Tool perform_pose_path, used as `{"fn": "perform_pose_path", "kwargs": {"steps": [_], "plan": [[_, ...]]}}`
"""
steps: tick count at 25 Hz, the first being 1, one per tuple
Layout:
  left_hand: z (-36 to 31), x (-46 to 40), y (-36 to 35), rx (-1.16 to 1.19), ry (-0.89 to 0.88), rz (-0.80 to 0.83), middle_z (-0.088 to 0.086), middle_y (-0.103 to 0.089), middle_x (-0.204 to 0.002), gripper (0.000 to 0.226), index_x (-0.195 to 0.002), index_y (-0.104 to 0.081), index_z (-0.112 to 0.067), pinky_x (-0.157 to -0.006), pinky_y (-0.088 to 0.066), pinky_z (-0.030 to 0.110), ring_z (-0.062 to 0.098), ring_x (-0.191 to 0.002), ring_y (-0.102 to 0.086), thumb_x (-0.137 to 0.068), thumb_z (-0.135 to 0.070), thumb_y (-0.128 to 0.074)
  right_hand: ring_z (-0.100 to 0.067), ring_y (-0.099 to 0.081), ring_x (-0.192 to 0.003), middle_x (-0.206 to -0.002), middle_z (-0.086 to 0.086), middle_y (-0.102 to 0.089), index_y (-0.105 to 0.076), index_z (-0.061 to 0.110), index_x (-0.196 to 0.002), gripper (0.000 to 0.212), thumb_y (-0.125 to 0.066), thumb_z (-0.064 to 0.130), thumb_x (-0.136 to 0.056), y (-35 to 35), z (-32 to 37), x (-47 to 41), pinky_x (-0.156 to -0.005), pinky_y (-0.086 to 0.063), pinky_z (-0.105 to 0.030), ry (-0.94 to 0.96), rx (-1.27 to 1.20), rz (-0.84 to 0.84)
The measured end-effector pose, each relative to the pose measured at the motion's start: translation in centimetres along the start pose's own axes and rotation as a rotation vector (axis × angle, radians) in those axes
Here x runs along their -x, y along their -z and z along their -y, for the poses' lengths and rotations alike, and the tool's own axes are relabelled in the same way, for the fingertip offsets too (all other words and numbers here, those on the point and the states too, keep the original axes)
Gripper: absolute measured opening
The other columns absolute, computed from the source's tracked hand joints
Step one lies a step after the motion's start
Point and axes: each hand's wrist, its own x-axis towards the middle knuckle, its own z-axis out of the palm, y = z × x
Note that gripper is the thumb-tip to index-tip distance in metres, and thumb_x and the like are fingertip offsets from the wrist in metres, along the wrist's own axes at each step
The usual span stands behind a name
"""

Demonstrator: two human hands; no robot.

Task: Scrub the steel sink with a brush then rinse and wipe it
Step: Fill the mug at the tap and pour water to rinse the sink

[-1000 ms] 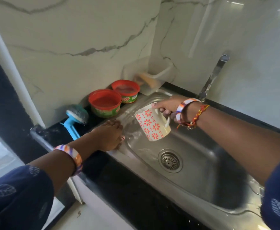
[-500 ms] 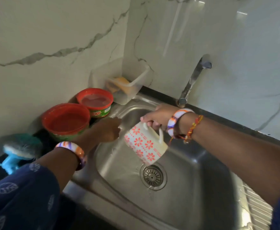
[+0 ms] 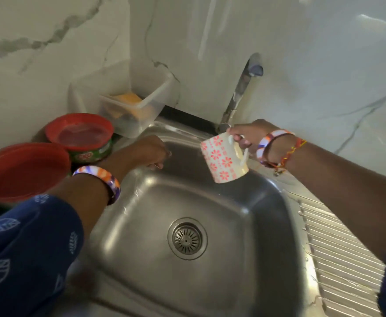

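- Your left hand [image 3: 149,152] reaches over the far-left rim of the steel sink [image 3: 240,239]; its fingers curl downward, mostly hidden, so you cannot tell what they hold.
- Your right hand [image 3: 246,136] grips the handle of a tilted, flower-patterned mug [image 3: 221,157] above the basin.
- The sink fills the centre: smooth, wet metal with a round slotted drain [image 3: 187,238] and a ribbed draining board [image 3: 342,252], cut off at right.
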Motion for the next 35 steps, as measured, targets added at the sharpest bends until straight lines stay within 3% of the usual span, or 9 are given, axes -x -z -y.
{"fn": "perform_pose_path", "kwargs": {"steps": [4, 9, 14, 18, 20, 25, 29, 31, 35], "plan": [[-2.2, -0.4, -3.9, 0.13, 0.064, 0.054, 0.008, -0.057, -0.073, 0.015, -0.086, -0.057, -0.005, -0.051, -0.046, 0.021, 0.015, -0.06, -0.055, -0.096, -0.014, -0.05, -0.022, -0.054, -0.068, -0.081, -0.015, -0.066, -0.069, 0.002, -0.079, 0.04, -0.069, 0.042, -0.077, 5.3, -2.8, 0.6, -0.064, -0.039, -0.028, 0.065, 0.457, -0.125], [-4.5, -1.4, -10.7, 0.143, 0.125, 0.295, 0.01, -0.055, -0.07, 0.03, -0.071, -0.053, -0.005, -0.057, -0.045, 0.025, 0.016, -0.061, -0.052, -0.099, -0.015, -0.045, -0.02, -0.053, -0.065, -0.086, -0.015, -0.07, -0.064, 0.013, -0.063, 0.038, -0.07, 0.049, -0.074, 10.1, -5.5, 0.6, -0.063, -0.038, -0.029, 0.007, 0.71, -0.152], [-9.1, -1.3, -18.2, 0.204, 0.108, 0.461, 0.007, -0.05, -0.071, 0.027, -0.073, -0.048, -0.009, -0.058, -0.043, 0.022, 0.014, -0.061, -0.049, -0.099, -0.012, -0.04, -0.022, -0.053, -0.061, -0.072, -0.009, -0.064, -0.071, 0.009, -0.08, 0.039, -0.069, 0.047, -0.072, 12.1, -7.0, 0.3, -0.059, -0.037, -0.024, 0.097, 0.947, -0.268], [-10.2, -3.0, -18.7, 0.251, 0.088, 0.369, 0.009, -0.053, -0.075, 0.015, -0.102, -0.054, -0.002, -0.076, -0.049, 0.03, 0.016, -0.065, -0.052, -0.097, -0.009, -0.042, -0.027, -0.056, -0.08, -0.085, -0.006, -0.061, -0.068, 0.017, -0.099, 0.039, -0.065, 0.048, -0.075, 10.4, -5.9, -1.2, -0.071, -0.036, -0.025, 0.335, 1.058, -0.419], [-9.8, -4.0, -16.6, 0.224, 0.103, 0.31, 0.008, -0.054, -0.077, 0.018, -0.1, -0.056, 0.0, -0.085, -0.049, 0.034, 0.016, -0.066, -0.052, -0.097, -0.011, -0.043, -0.032, -0.06, -0.094, -0.099, -0.008, -0.067, -0.067, 0.018, -0.102, 0.036, -0.064, 0.044, -0.077, 8.8, -5.0, -2.1, -0.073, -0.035, -0.028, 0.46, 1.082, -0.433], [-7.3, -5.3, -7.7, 0.082, 0.15, 0.078, 0.008, -0.053, -0.071, 0.028, -0.073, -0.049, -0.009, -0.06, -0.044, 0.027, 0.016, -0.06, -0.05, -0.099, -0.014, -0.04, -0.034, -0.06, -0.098, -0.101, -0.01, -0.067, -0.068, 0.017, -0.105, 0.031, -0.06, 0.037, -0.083, 4.0, -3.9, -2.8, -0.073, -0.036, -0.029, 0.726, 1.123, -0.407], [-6.7, -5.9, -2.6, 0.026, 0.165, -0.03, 0.008, -0.053, -0.073, 0.02, -0.094, -0.057, -0.003, -0.063, -0.046, 0.027, 0.015, -0.063, -0.051, -0.099, -0.017, -0.044, -0.031, -0.06, -0.097, -0.1, -0.009, -0.068, -0.068, 0.016, -0.107, 0.031, -0.056, 0.036, -0.086, 2.8, -4.6, -2.8, -0.077, -0.044, -0.031, 0.893, 1.174, -0.387], [-7.6, -6.4, -1.5, 0.019, 0.099, -0.056, 0.009, -0.056, -0.077, 0.033, -0.115, -0.056, 0.003, -0.074, -0.05, 0.03, 0.016, -0.068, -0.055, -0.098, -0.023, -0.048, -0.03, -0.06, -0.095, -0.099, -0.007, -0.068, -0.068, 0.019, -0.106, 0.033, -0.057, 0.04, -0.084, 3.1, -4.7, -2.8, -0.075, -0.043, -0.03, 0.829, 1.09, -0.374], [-11.9, -6.7, -3.3, -0.019, -0.135, -0.009, 0.011, -0.062, -0.092, 0.042, -0.112, -0.058, 0.0, -0.069, -0.05, 0.027, 0.017, -0.077, -0.058, -0.09, -0.036, -0.059, -0.024, -0.053, -0.067, -0.067, 0.0, -0.057, -0.068, 0.018, -0.078, 0.029, -0.065, 0.047, -0.072, 4.6, -5.9, -4.1, -0.054, -0.035, -0.022, 0.346, 0.572, -0.288]]}}
